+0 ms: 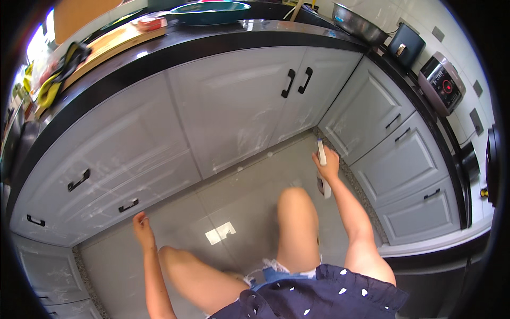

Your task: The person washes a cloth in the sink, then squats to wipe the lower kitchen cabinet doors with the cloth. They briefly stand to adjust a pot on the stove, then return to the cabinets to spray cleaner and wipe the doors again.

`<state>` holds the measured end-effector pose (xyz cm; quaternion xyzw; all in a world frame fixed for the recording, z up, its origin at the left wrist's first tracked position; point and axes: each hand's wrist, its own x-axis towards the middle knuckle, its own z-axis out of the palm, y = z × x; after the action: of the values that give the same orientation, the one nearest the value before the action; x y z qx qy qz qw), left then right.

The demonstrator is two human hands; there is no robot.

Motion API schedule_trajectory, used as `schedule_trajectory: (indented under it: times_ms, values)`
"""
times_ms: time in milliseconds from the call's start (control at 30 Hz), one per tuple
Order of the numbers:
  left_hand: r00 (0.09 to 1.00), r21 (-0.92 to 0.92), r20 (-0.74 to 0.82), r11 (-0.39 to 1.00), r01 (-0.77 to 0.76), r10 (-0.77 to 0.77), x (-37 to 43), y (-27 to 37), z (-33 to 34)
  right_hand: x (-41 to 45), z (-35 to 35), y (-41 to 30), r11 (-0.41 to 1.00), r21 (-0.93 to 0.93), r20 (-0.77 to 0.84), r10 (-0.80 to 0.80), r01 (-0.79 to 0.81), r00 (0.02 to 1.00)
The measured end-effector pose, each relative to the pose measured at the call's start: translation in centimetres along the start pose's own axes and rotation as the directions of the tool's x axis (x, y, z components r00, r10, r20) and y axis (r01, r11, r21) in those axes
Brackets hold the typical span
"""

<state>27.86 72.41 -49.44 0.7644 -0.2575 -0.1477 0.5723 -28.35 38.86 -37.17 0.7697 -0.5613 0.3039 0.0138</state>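
My right hand is closed around a white spray bottle with a small blue part at its tip. The bottle's lower end shows below my palm, and it is held above the floor near the cabinet corner. My left hand hovers by the lower drawer front, close to a black handle. Its fingers are curled, and whether anything small sits between them is unclear. Whitish streaks and drips mark the grey cabinet doors and the drawer fronts before me.
Above the cabinets runs a black countertop. It carries a teal basin, a wooden board, a metal pan and a rice cooker. Grey floor tiles lie below. Cabinets also flank my right side.
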Motion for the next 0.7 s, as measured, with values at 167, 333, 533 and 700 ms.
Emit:
schedule_trajectory:
  times_ms: [167, 333, 533, 700]
  values:
    - [0.865, 0.237, 0.499, 0.950, -0.205, 0.062, -4.5, 10.9, 17.4, -2.5, 4.3, 10.5, 0.996, 0.070, 0.106, -0.064, 0.057, 0.992]
    - [0.440, 0.281, 0.896, 0.841, -0.462, -0.058, -7.5, 14.9, 32.2, 0.3, 4.1, 11.6, 0.923, 0.383, -0.036, -0.017, 0.029, 0.999]
    - [0.298, 0.249, 0.948, 0.837, -0.487, -0.109, -12.7, 12.9, 39.8, 2.7, 7.3, 19.3, 0.948, 0.316, -0.074, -0.003, 0.026, 0.997]
    - [0.170, 0.377, 0.926, 0.793, -0.478, -0.337, -15.4, 10.7, 39.8, -1.4, 7.5, 21.4, 0.924, 0.383, -0.040, 0.024, -0.007, 0.999]
